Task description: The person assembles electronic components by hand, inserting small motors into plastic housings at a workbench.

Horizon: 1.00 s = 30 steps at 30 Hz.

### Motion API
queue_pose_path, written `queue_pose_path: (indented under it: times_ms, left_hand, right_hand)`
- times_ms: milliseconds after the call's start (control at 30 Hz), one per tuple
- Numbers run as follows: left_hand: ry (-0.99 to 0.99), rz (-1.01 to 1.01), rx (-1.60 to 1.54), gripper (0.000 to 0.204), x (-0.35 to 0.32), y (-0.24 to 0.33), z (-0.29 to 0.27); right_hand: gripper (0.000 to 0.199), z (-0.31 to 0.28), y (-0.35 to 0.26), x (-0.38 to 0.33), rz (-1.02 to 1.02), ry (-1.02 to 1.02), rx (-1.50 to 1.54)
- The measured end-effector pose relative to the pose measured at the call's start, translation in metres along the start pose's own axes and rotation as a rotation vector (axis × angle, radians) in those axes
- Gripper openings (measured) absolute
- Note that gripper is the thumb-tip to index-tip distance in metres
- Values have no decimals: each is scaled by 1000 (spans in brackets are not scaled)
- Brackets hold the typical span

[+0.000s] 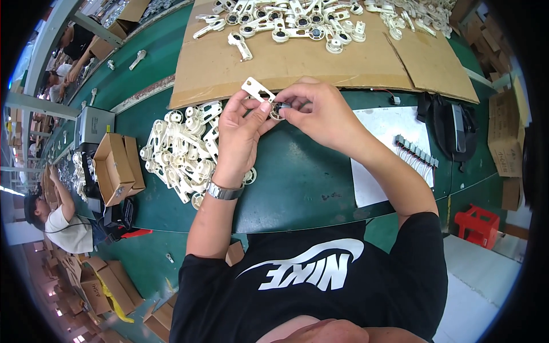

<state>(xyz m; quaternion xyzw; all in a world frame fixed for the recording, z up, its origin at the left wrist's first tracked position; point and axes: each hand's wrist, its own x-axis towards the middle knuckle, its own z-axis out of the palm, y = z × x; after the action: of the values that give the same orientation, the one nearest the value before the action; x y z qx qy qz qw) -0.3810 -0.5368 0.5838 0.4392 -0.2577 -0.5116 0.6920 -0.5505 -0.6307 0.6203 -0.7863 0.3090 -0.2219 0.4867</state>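
Observation:
My left hand (241, 127) is closed on a white plastic part (255, 88) with a flat slotted handle and a round ring end. My right hand (321, 111) pinches a small dark piece (281, 107) against the ring end; the fingers hide most of it, so I cannot tell whether it sits inside the ring. Both hands meet above the green table, just before the cardboard edge. Beside my left wrist lies a heap of similar white plastic parts (178, 151). More white parts (280, 35), several with dark round centres, are piled on the cardboard beyond my hands.
A cardboard sheet (217, 74) covers the table's far side. On the right, a white sheet (366, 183) carries a row of small grey wired blocks (416, 151), with a black bag (452, 128) beyond. An open carton (117, 168) stands left. Other people work at far left.

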Motion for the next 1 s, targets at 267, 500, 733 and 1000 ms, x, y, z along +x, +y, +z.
queue_pose_path:
  times_ms: [267, 500, 733, 1000]
  left_hand:
    - [6, 46, -32, 35, 0, 0, 0]
    - [0, 118, -17, 27, 0, -4, -1]
    - [-19, 143, 19, 21, 1, -3, 0]
    - [-16, 190, 99, 42, -7, 1, 12]
  right_hand:
    - [18, 17, -1, -5, -441, 305, -226]
    - [22, 10, -1, -6, -333, 240, -284]
    - [20, 2, -3, -5, -291, 184, -294]
    - [26, -18, -14, -6, -165, 4, -310]
